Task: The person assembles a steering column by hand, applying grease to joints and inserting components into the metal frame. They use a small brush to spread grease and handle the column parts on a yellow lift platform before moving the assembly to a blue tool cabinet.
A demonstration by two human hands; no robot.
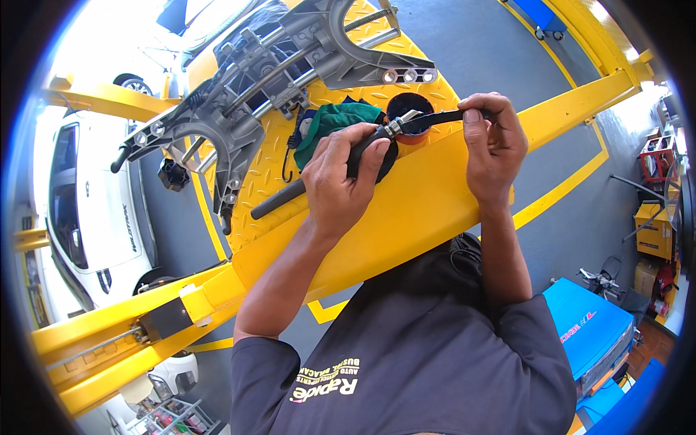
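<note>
Both my hands are raised over a yellow beam (406,199), working on a long black hose-like piece (279,200) with a metal clamp (394,128) partway along it. My left hand (337,174) is wrapped round its thicker part just below the clamp. Farther right, my right hand (496,148) pinches the thin black end between thumb and fingers. Behind the piece lie a green cloth (337,122) and a round orange container (415,139) with a dark inside. A dark rounded thing beneath my left fingers is mostly hidden.
A large grey metal clamp frame (239,138) with rods and arms lies on a yellow tread-plate platform (377,94) ahead. A white pickup (101,217) stands at the left. At the lower right is a blue box (591,326); a yellow case (652,230) sits beyond.
</note>
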